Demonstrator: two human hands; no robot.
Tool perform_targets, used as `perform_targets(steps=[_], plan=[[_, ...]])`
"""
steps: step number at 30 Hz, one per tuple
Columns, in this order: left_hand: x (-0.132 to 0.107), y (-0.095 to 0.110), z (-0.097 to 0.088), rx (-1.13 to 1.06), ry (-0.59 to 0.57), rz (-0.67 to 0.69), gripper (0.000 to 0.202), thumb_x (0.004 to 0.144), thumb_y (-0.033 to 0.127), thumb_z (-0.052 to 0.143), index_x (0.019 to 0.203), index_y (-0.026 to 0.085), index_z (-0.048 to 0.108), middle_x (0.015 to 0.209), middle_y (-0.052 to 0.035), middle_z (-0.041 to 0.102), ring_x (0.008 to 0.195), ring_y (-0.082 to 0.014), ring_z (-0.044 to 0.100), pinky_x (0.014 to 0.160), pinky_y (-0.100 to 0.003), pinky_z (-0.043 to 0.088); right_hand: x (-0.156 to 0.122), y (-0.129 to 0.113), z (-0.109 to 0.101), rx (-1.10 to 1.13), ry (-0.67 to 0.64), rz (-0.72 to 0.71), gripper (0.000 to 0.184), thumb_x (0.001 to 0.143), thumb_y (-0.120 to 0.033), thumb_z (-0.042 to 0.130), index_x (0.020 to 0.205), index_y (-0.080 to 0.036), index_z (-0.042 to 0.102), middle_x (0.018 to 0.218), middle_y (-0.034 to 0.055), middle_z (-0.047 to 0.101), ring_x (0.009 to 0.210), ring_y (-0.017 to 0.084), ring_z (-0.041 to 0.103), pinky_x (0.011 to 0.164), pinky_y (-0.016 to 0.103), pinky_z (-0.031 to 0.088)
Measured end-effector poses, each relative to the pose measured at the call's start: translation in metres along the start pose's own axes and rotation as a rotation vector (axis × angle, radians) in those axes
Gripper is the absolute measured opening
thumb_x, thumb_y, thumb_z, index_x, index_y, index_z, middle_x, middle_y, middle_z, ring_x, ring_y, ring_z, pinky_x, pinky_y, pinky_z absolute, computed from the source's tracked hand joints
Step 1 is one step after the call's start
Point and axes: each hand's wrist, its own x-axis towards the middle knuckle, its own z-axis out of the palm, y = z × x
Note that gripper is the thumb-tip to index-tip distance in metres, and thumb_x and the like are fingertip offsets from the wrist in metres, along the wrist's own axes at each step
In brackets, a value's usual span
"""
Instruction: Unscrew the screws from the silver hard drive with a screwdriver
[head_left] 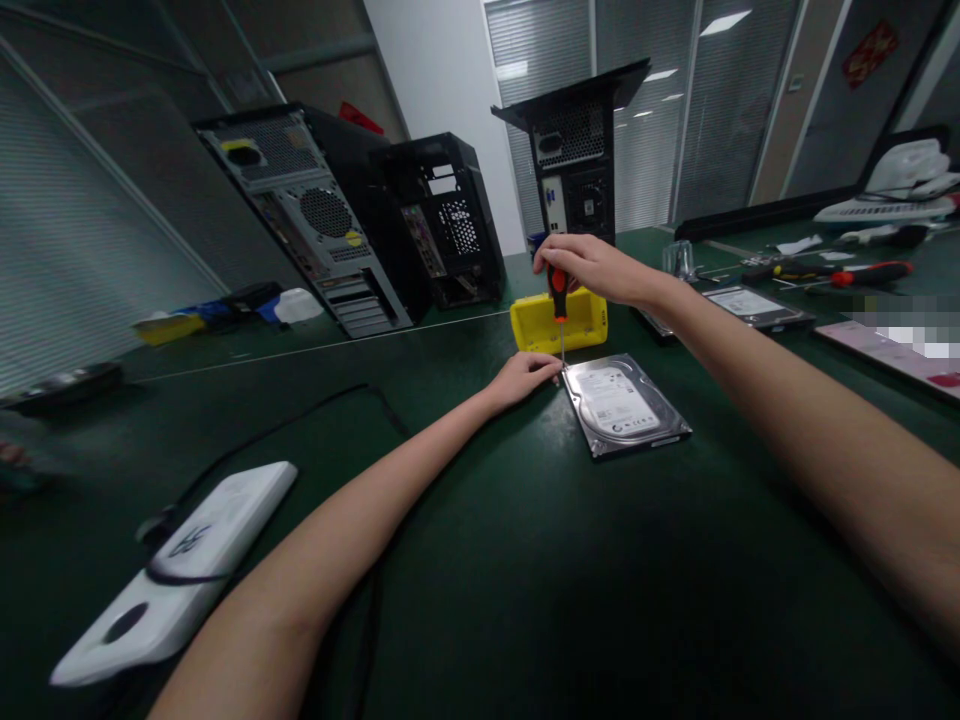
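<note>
At far left on the green table [465, 600], a round, dark-rimmed dish [71, 387] sits near the edge of view, and closer to you lies a white slab-shaped device [180, 575], a black cable [300, 408] looped over it. Beyond them rest yellow-and-blue items [184, 325], too blurred to identify. A computer tower [326, 215] stands with its vented rear panel toward you, and just right of it is a smaller, open-framed black computer case [457, 225].

At center, your left hand [525, 378] rests low, its fingertips at the far left corner of a silver hard disk drive [619, 405]; whether they pinch anything cannot be told. An upright red-and-black screwdriver [558, 285] meets the drive at that same corner, its shaft passing in front of an open yellow tray [523, 325]. Your right hand [589, 262] closes around the screwdriver's handle from above. The drive lies flat on the table, white label up, just in front of the tray.

Behind your right hand stands a third computer tower [574, 180], a dark panel [574, 95] across its top. Farther right are a clear container [679, 260], a second hard disk drive [746, 303], red-and-black-handled tools [874, 273] and a pink, flat item [885, 352], partly pixelated.
</note>
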Motion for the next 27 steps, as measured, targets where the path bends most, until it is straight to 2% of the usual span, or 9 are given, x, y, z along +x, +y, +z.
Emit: perform_targets(steps=[5,10,14,20,27], plan=[[0.0000,0.0003,0.0000,0.018,-0.006,0.012,0.034,0.087,0.038,0.047,0.079,0.012,0.067,0.077,-0.0044,0.065,0.076,-0.0157,0.058,0.075,-0.026,0.042,-0.0003,-0.0002,0.0015,0.025,0.000,0.013,0.036,0.089,-0.043,0.038,0.089,-0.012,0.057,0.081,0.0059,0.055,0.070,0.010,0.051,0.062,0.024,0.042],[0.0010,-0.0005,0.0001,0.002,-0.010,0.015,0.033,0.087,0.037,0.047,0.083,0.012,0.067,0.077,-0.0045,0.065,0.076,-0.0157,0.058,0.076,-0.027,0.042,0.0007,0.0016,0.0023,0.067,-0.017,0.022,0.040,0.086,-0.049,0.042,0.086,-0.012,0.056,0.077,0.0055,0.056,0.067,0.010,0.052,0.061,0.024,0.043],[0.0002,0.0021,-0.0004,0.005,-0.014,0.004,0.033,0.087,0.037,0.047,0.081,0.012,0.067,0.078,-0.0048,0.066,0.077,-0.0158,0.059,0.077,-0.027,0.042,0.0000,0.0001,0.0015,0.063,-0.032,0.008,0.039,0.085,-0.050,0.044,0.087,-0.013,0.056,0.080,0.0059,0.060,0.070,0.010,0.054,0.064,0.024,0.044],[-0.0004,0.0049,-0.0008,0.005,-0.011,0.011,0.033,0.087,0.036,0.047,0.073,0.012,0.065,0.081,-0.0053,0.067,0.079,-0.0159,0.059,0.079,-0.027,0.042,-0.0001,0.0014,0.0041,-0.050,0.053,-0.045,0.040,0.083,-0.050,0.047,0.092,-0.013,0.058,0.080,0.0053,0.058,0.068,0.011,0.053,0.065,0.027,0.042],[0.0000,0.0025,-0.0004,-0.017,-0.005,0.002,0.033,0.086,0.036,0.048,0.074,0.012,0.066,0.086,-0.0062,0.068,0.081,-0.0164,0.060,0.081,-0.028,0.043,0.0011,0.0032,0.0056,-0.089,0.020,0.025,0.037,0.085,-0.051,0.043,0.086,-0.015,0.053,0.072,0.0037,0.056,0.064,0.011,0.051,0.063,0.027,0.041]])
